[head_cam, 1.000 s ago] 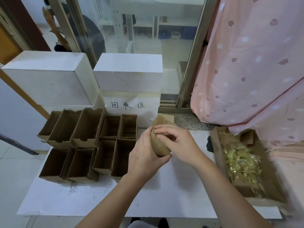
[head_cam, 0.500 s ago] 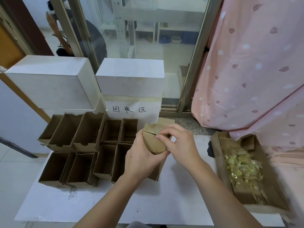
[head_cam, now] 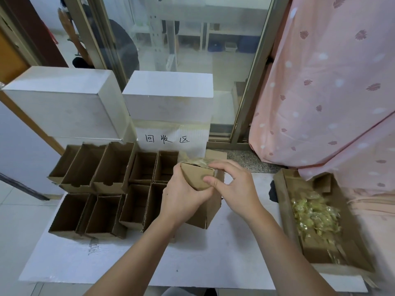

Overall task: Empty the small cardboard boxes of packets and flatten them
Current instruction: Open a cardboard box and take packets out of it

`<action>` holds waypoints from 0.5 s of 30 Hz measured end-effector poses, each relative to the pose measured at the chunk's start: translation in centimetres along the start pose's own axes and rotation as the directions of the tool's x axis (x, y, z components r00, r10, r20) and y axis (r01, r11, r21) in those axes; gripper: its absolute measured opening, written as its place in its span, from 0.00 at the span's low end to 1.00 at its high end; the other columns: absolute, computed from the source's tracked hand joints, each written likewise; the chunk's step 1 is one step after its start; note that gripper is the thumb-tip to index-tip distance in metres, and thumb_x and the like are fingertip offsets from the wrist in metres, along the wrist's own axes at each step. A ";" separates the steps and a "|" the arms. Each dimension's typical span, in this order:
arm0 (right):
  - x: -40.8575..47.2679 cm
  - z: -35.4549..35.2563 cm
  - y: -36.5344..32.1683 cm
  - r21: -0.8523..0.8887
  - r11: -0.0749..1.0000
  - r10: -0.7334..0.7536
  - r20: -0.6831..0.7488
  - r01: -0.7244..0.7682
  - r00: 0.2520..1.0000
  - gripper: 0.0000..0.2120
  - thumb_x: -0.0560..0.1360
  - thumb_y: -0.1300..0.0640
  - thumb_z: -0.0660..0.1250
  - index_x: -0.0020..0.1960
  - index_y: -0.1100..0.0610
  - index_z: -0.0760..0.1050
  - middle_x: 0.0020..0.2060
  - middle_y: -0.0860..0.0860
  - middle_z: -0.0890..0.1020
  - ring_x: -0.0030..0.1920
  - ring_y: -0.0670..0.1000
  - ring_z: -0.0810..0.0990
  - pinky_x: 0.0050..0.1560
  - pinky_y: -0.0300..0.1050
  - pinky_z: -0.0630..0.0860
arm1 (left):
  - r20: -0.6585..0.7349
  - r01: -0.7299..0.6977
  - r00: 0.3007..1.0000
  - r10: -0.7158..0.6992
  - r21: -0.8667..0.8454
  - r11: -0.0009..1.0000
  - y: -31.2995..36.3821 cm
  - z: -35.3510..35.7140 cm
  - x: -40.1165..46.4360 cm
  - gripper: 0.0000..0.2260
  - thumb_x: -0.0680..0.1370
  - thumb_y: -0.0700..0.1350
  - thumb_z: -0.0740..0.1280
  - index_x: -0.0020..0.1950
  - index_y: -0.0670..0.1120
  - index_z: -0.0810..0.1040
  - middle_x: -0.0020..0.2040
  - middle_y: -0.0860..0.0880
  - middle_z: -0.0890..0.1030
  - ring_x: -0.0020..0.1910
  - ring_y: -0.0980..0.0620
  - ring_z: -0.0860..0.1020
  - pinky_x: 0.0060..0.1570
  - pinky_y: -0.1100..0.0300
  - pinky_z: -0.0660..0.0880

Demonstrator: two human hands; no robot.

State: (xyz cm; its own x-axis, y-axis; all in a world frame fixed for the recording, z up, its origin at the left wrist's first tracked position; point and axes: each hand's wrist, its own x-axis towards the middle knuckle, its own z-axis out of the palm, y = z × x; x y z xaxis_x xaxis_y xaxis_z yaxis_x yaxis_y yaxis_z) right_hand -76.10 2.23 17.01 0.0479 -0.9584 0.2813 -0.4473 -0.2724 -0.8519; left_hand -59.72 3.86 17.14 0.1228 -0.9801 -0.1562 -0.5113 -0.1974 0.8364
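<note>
I hold a small brown cardboard box over the middle of the white table. My left hand grips its left side and underside. My right hand pinches the box's right end, thumb on the front face and fingers on the taped top edge. Directly beneath it stands another small box, partly hidden by my hands. To the left, several open, empty small boxes stand in rows. A large open carton on the right holds a heap of yellow-green packets.
Two white boxes and a paper sign stand behind the rows. A pink curtain hangs at the right, over the carton's far corner. A glass door is behind; a person sits beyond it.
The box in my hands has turned from upright to lying level, and my right thumb has moved onto its front face. The view has tilted down slightly.
</note>
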 end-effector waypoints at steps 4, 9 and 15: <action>0.1 0.5 0.1 0.008 0.999 -0.052 -0.039 0.052 0.998 0.07 0.75 0.55 0.75 0.53 0.55 0.86 0.51 0.42 0.84 0.57 0.46 0.80 0.60 0.35 0.71 | 0.013 0.017 1.000 -0.017 -0.036 0.999 0.1 0.2 -0.3 0.44 0.61 0.70 0.76 0.72 0.56 0.64 0.53 0.63 0.78 0.56 0.54 0.79 0.56 0.52 0.78; 0.5 0.6 0.4 -0.103 0.988 -0.121 -0.051 0.115 0.991 0.07 0.80 0.55 0.68 0.53 0.54 0.86 0.49 0.43 0.85 0.54 0.45 0.80 0.56 0.36 0.73 | 0.012 0.024 1.000 -0.024 -0.026 0.999 0.2 0.3 -0.1 0.46 0.60 0.71 0.77 0.72 0.56 0.65 0.54 0.63 0.77 0.56 0.54 0.78 0.55 0.55 0.75; 1.2 -0.7 0.2 0.015 1.000 -0.012 0.128 0.010 0.992 0.16 0.73 0.56 0.77 0.60 0.48 0.84 0.54 0.31 0.81 0.61 0.40 0.75 0.63 0.32 0.68 | 0.132 0.044 0.991 -0.013 -0.233 0.972 -0.5 -0.2 0.5 0.48 0.60 0.65 0.79 0.73 0.58 0.58 0.61 0.61 0.75 0.61 0.62 0.76 0.58 0.61 0.75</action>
State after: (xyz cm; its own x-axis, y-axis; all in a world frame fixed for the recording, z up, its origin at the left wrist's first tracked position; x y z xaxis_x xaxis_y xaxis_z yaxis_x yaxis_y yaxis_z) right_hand -76.75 1.10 17.54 0.1675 -0.9581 0.2322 -0.4332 -0.2831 -0.8557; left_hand -59.20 3.44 16.77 0.0164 -0.9718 -0.2351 -0.2937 -0.2295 0.9280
